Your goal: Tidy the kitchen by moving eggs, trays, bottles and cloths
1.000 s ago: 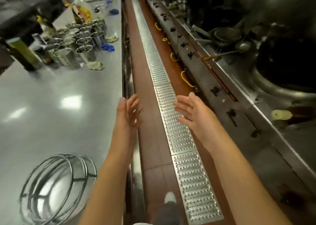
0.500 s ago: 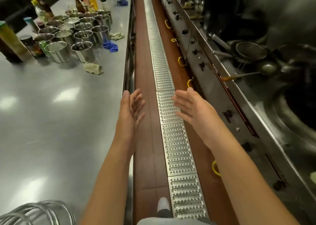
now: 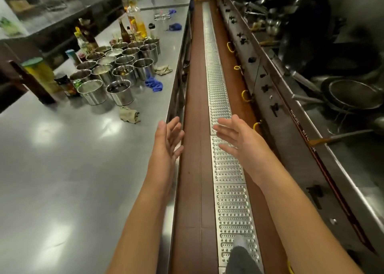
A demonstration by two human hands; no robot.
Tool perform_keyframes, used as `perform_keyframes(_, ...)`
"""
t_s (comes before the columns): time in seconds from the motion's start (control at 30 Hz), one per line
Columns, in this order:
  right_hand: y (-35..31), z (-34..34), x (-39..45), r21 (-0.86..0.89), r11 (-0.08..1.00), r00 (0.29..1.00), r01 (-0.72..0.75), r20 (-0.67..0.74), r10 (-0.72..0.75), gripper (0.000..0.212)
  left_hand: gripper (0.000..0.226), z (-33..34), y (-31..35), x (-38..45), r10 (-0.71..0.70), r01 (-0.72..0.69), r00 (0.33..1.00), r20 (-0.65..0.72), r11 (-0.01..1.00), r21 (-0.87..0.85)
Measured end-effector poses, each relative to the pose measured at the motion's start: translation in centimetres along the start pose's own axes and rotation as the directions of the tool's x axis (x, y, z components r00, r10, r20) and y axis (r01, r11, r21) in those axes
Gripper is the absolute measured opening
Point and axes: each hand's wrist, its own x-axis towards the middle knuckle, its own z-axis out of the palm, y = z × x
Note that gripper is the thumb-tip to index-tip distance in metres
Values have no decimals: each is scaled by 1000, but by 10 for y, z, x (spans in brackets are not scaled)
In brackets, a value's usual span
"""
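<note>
Both arms are reaching forward over the aisle between a steel counter (image 3: 62, 169) and a cooking range (image 3: 311, 149). The left hand (image 3: 166, 140) is hanging just off the counter's right edge, fingers spread and holding nothing. The right hand (image 3: 239, 140) is hovering over the floor grate (image 3: 226, 159), palm turned inward, also released and empty.

On the counter, a cluster of steel pots (image 3: 120, 70) is standing toward the far left, with bottles (image 3: 135, 22) lining up behind it and along the left edge. A crumpled beige cloth (image 3: 129, 114) is lying just in front of the pots, nearest the left hand. A blue cloth (image 3: 154, 84) is lying beside the pots near the right edge, a second beige cloth (image 3: 164, 70) beyond it, and another blue cloth (image 3: 175, 26) near the far right corner.
</note>
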Motion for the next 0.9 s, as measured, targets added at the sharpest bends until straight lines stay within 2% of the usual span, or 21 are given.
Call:
perform_keyframes(0.1,-30,-11,55,15,1000,999,8,37,-9,43,76,23,15,45,28,-28,999,-32,999,19)
perform_keyframes(0.23,-65,-24,119,29,999,994,21,107,-24,41,74,54,27,107,70,-68,994,-81,997,26)
perform_keyframes(0.4,-68,-36,187,6,1000,984,-5,179,4,42,76,78,18,164,86,-84,985,-148,996,23)
perform_keyframes(0.57,-66,-37,256,1,998,973,-59,223,58,44,76,73,15,226,81,-81,974,-214,997,7)
perform_keyframes(0.7,-63,-35,319,-22,996,971,-91,220,93,53,73,68,6,294,59,-56,975,-213,998,17)
perform_keyframes(0.9,-86,-13,438,-55,996,985,-64,156,72,49,75,51,6,427,40,-42,986,-160,999,-9)
